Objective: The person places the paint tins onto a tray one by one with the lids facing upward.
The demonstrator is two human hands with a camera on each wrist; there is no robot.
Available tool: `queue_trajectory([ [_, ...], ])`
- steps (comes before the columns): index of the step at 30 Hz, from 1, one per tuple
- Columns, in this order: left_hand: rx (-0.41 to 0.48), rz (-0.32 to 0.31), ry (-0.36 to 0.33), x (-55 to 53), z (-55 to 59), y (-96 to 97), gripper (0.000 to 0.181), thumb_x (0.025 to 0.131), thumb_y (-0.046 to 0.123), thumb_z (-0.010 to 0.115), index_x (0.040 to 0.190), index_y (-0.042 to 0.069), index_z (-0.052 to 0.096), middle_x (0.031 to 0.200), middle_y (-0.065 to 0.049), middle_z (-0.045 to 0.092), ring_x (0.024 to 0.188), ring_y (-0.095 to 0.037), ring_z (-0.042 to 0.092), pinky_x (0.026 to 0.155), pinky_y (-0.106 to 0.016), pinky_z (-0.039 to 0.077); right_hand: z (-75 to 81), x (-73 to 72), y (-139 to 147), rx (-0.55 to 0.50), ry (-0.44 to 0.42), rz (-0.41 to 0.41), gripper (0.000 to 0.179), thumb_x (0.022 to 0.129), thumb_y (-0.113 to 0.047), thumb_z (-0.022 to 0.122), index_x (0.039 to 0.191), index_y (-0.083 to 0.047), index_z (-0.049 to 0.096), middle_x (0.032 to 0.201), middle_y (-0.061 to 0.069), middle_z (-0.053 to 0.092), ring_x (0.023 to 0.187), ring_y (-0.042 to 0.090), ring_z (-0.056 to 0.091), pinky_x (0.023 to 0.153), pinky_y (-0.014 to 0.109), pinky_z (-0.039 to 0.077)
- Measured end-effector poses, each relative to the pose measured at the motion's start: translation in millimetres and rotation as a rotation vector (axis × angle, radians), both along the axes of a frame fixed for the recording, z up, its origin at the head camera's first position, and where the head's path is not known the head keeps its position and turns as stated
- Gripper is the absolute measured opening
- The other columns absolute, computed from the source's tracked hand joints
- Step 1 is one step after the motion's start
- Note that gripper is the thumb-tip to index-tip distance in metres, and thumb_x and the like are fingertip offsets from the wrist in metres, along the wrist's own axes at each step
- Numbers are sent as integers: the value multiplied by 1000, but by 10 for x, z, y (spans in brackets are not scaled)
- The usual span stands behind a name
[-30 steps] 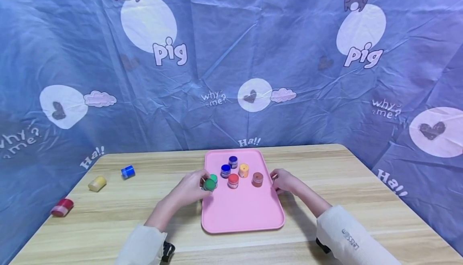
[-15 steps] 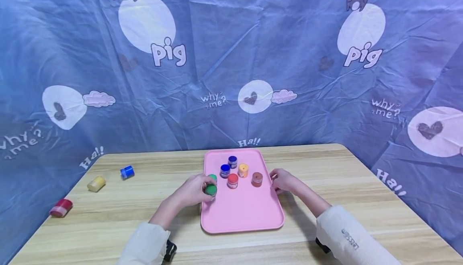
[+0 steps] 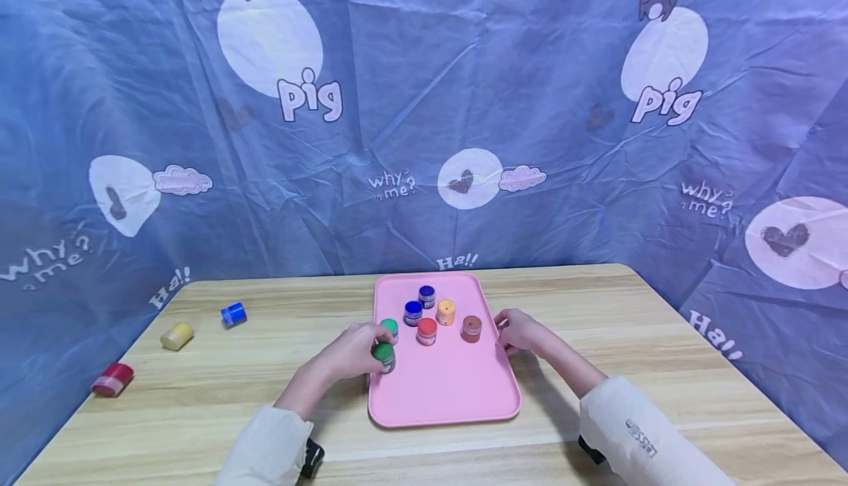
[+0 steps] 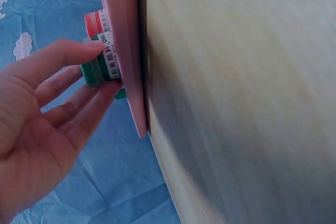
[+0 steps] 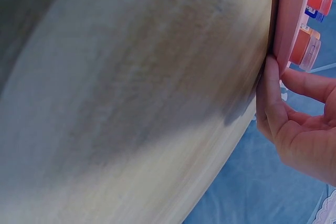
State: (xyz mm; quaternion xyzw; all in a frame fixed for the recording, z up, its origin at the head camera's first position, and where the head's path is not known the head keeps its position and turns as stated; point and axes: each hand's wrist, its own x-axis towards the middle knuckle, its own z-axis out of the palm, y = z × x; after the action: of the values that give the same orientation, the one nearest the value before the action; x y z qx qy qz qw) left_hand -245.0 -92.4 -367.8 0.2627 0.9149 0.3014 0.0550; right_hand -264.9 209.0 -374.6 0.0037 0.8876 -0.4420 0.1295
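Note:
My left hand [image 3: 347, 354] pinches a small dark green paint jar [image 3: 383, 355] between thumb and fingers at the tray's left side. In the left wrist view, this labelled green jar [image 4: 100, 66] sits upright against the pink tray [image 4: 128, 51]. Just behind it stands a lighter green jar [image 3: 389, 325], partly covered by my fingers. My right hand [image 3: 520, 331] holds the right rim of the pink tray [image 3: 444, 394]. The right wrist view has the right thumb and fingers [image 5: 272, 90] on either side of that rim, close to a brown jar [image 5: 304, 48].
Upright on the tray are two dark blue jars [image 3: 414, 314], a red jar [image 3: 427, 331], an orange jar [image 3: 446, 312] and a brown jar. Blue [image 3: 234, 314], yellow [image 3: 177, 336] and red [image 3: 112, 380] jars lie tipped over on the wooden table's [image 3: 285, 368] left side.
The dark green jar has come down and slightly nearer in my left hand, from beside the lighter green jar to just in front of it. My right hand has stayed at the rim.

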Motion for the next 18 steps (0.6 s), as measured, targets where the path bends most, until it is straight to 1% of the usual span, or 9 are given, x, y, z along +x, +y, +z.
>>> queue_trajectory([
  [3, -6, 3, -6, -6, -7, 5, 34, 68, -3, 75, 100, 1, 65, 92, -6, 60, 83, -17, 53, 77, -33, 50, 10, -2, -6, 3, -2, -2, 37, 70, 18, 51, 107, 17, 46, 88, 19, 53, 67, 23, 59, 60, 35, 55],
  [5, -13, 2, -1, -8, -11, 10, 34, 68, -3, 75, 100, 1, 65, 93, -6, 60, 83, -18, 53, 77, -33, 50, -10, -25, 3, -2, -11, -8, 38, 69, 18, 51, 107, 16, 46, 89, 20, 53, 68, 25, 60, 60, 36, 55],
  [8, -15, -3, 7, -6, -8, 17, 35, 68, -4, 75, 101, 0, 65, 93, -6, 60, 83, -18, 52, 77, -33, 50, -104, -110, 55, -20, -21, 6, 40, 69, 18, 52, 108, 14, 46, 90, 20, 53, 69, 26, 61, 60, 37, 55],
  [9, -17, -5, 12, -5, -7, 19, 35, 68, -4, 75, 101, 0, 65, 93, -7, 60, 83, -18, 52, 76, -33, 50, -212, -188, 122, -42, -8, 36, 39, 69, 17, 52, 108, 14, 46, 89, 19, 53, 68, 25, 61, 58, 35, 54],
  [12, -14, -8, 16, -4, -15, 22, 35, 68, -4, 75, 101, -1, 65, 93, -7, 60, 83, -18, 52, 76, -33, 50, -284, -253, 166, -43, 0, 62, 39, 70, 16, 53, 108, 13, 46, 89, 19, 53, 68, 25, 61, 58, 35, 55],
  [15, -10, -11, 24, -4, -30, 22, 35, 68, -4, 75, 101, -1, 65, 93, -7, 60, 83, -18, 52, 75, -33, 49, -228, -207, 134, -39, -3, 45, 40, 70, 16, 52, 109, 14, 46, 90, 20, 53, 69, 26, 61, 59, 35, 55],
  [16, -6, -14, 24, -3, -34, 22, 35, 68, -4, 75, 101, -1, 65, 92, -7, 60, 83, -18, 52, 75, -33, 49, -132, -138, 74, -19, -16, 15, 41, 69, 18, 52, 109, 15, 45, 91, 21, 53, 70, 27, 61, 61, 37, 55],
  [18, 3, -21, 26, 2, -37, 20, 35, 68, -5, 74, 101, -2, 65, 92, -8, 60, 83, -18, 53, 76, -34, 49, -76, -78, 41, -13, -12, 8, 40, 69, 18, 50, 108, 16, 45, 91, 21, 53, 69, 26, 60, 61, 37, 54],
])
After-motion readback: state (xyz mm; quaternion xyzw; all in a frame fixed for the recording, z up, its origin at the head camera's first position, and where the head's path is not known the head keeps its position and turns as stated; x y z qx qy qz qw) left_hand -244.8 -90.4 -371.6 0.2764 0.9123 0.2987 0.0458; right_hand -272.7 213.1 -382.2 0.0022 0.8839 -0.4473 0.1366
